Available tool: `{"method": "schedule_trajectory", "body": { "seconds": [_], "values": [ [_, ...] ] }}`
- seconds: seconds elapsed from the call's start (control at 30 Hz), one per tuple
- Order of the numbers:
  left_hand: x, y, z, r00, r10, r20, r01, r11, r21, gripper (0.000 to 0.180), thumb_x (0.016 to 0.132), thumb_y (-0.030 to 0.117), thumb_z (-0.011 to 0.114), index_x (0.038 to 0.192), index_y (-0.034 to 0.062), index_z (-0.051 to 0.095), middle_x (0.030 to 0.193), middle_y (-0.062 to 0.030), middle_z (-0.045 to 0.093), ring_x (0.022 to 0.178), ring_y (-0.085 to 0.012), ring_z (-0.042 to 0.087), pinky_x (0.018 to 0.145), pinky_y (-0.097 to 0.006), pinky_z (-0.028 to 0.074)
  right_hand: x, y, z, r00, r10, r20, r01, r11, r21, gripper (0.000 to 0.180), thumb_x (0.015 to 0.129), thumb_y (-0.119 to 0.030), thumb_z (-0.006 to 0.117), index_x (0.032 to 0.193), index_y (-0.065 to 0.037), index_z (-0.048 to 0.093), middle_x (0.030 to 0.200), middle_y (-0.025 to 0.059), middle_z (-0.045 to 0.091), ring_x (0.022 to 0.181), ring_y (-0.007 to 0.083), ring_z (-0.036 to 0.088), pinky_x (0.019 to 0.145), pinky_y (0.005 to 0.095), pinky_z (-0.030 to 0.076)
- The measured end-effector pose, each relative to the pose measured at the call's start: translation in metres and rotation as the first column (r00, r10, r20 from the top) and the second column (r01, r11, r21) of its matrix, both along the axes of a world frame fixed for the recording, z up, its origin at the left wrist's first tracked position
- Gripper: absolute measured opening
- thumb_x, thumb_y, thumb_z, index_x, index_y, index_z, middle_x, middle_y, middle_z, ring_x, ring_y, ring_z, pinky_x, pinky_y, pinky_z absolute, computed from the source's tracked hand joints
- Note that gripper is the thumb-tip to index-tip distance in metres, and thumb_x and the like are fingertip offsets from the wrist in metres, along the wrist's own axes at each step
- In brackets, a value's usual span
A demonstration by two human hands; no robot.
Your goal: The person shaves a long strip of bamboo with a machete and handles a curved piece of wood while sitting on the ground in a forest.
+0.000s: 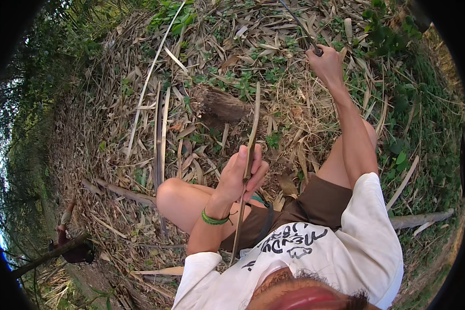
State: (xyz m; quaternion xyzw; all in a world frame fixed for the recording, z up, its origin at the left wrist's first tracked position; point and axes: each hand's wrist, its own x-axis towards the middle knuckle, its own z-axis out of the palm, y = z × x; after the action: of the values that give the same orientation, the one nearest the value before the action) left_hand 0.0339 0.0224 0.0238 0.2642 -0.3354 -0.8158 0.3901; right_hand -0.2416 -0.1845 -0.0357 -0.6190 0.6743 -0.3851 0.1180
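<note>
My left hand (244, 173) is closed around a long narrow bamboo strip (255, 116) in front of my chest. The strip's upper end points away past a short log, and its lower end reaches down towards my shirt. Out to the far right, my right hand (326, 64) grips the dark handle of a long-bladed knife (300, 25), apart from the strip. Its thin blade slants up and left, running out at the picture's upper edge. The short brown log (219, 103) lies on the ground just beyond the strip.
Several split bamboo strips (164, 134) lie left of the log, with a longer pale one (152, 72) beyond them. Dry leaves cover the ground. A pole (423, 219) lies at my right and a branch (124, 191) by my left knee. Another person (72, 248) is at the far left.
</note>
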Motion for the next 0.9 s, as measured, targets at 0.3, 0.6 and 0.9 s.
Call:
{"method": "schedule_trajectory", "body": {
  "seconds": [0.3, 0.6, 0.9],
  "values": [
    [-0.003, -0.034, -0.026, 0.991, 0.124, 0.043, -0.128, 0.987, 0.095, 0.057, 0.107, 0.060, 0.027, 0.078, 0.0122, 0.039, 0.048, 0.0030, 0.032, 0.033, -0.0073, 0.026, 0.031, -0.019, 0.025, 0.073, 0.088, 0.025, 0.861, 0.508, -0.004, -0.504, 0.853, -0.135, 0.016, 0.075, -0.017, 0.073, 0.074, -0.003, 0.066, 0.055, 0.0123, 0.056, 0.047, 0.0299, 0.055, 0.049, 0.0393, 0.043],
    [-0.010, -0.031, -0.028, 0.959, 0.151, 0.238, -0.156, 0.988, 0.003, 0.056, 0.107, 0.059, 0.028, 0.081, 0.0101, 0.039, 0.049, -0.0004, 0.036, 0.035, -0.0092, 0.029, 0.034, -0.023, 0.025, 0.080, 0.093, 0.017, 0.830, 0.539, -0.144, -0.557, 0.813, -0.167, 0.015, 0.068, -0.017, 0.073, 0.071, -0.007, 0.062, 0.059, 0.0126, 0.059, 0.054, 0.0336, 0.062, 0.051, 0.0415, 0.047],
    [-0.017, -0.026, -0.024, 0.989, 0.094, 0.111, -0.098, 0.995, 0.032, 0.058, 0.106, 0.061, 0.026, 0.078, 0.0116, 0.037, 0.048, 0.0025, 0.034, 0.033, -0.0063, 0.026, 0.032, -0.019, 0.024, 0.046, 0.049, 0.009, 0.914, 0.336, -0.230, -0.357, 0.932, -0.058, 0.018, 0.079, -0.023, 0.071, 0.074, -0.006, 0.066, 0.060, 0.0134, 0.061, 0.057, 0.0339, 0.063, 0.055, 0.0428, 0.049]
  ]
}}
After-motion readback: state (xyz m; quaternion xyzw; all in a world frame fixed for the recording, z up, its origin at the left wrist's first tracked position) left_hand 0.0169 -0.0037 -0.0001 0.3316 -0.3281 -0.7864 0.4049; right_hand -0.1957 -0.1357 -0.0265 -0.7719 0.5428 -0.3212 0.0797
